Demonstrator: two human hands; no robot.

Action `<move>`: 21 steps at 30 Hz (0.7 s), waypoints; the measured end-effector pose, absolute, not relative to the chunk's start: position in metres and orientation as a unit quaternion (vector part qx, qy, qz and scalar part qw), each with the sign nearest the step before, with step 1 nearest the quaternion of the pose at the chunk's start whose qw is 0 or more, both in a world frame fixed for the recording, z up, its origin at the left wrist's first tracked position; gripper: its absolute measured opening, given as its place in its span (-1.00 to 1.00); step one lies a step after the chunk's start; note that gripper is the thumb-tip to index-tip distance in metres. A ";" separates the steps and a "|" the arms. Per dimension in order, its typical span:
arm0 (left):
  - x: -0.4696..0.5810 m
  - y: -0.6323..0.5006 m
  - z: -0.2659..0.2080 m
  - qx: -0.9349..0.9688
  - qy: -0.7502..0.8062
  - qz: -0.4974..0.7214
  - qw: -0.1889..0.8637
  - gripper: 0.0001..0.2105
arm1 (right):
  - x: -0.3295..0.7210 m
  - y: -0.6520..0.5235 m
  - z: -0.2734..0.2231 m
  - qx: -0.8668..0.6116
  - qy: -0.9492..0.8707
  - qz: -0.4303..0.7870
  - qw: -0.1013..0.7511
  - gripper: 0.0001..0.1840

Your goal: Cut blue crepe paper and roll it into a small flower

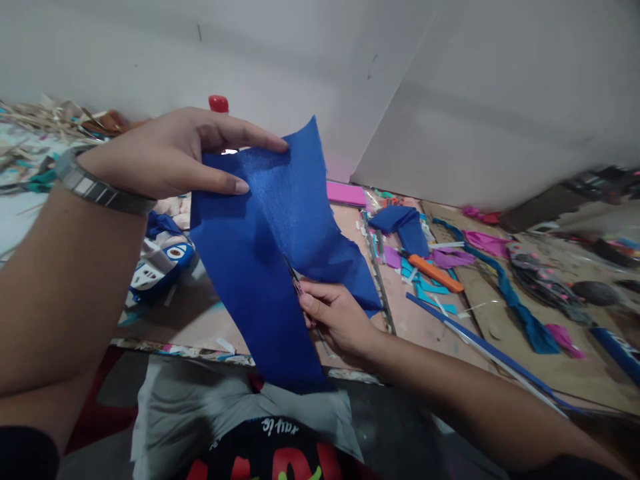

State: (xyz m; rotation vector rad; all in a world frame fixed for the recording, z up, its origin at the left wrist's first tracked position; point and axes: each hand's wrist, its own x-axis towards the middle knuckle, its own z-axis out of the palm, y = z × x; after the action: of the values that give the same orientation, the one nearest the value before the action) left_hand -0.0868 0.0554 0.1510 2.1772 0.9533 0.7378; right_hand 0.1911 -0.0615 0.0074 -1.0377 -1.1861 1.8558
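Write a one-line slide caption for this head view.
Left hand holds up blue paper while the right hand cuts it with scissors over a scrap-strewn table.

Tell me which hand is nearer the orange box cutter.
Right. The right hand works scissors just left of the orange box cutter; the left hand holds the blue paper farther away.

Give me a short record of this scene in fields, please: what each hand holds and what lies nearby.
left hand: left hand, wearing a wrist band, pinches the top of the blue crepe paper
right hand: right hand holds small scissors at the paper, blades partly hidden
paper state: hanging, split partway up the middle
nearby right: orange cutter, blue and purple paper scraps
nearby left: blue and white mask
behind: red bottle cap
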 end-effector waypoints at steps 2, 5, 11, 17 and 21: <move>-0.086 0.055 0.151 0.822 0.367 0.282 0.332 -0.39 | 0.190 -0.062 0.008 -0.402 -0.450 0.718 0.347 -0.54; -0.085 0.054 0.150 0.820 0.365 0.287 0.334 -0.39 | 0.188 -0.062 0.009 -0.416 -0.439 0.712 0.357 -0.46; -0.086 0.053 0.152 0.828 0.358 0.286 0.324 -0.42 | 0.182 -0.061 0.010 -0.437 -0.408 0.710 0.371 -0.43; -0.086 0.051 0.155 0.831 0.361 0.279 0.319 -0.40 | 0.179 -0.061 0.012 -0.422 -0.403 0.720 0.375 -0.45; -0.087 0.050 0.157 0.833 0.364 0.273 0.315 -0.38 | 0.179 -0.061 0.012 -0.423 -0.418 0.709 0.380 -0.47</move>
State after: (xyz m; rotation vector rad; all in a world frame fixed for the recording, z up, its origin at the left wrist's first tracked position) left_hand -0.0868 0.0504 0.1568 2.1946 0.9605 0.7198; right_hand 0.1792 -0.0612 0.0121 -1.0792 -1.0672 1.8108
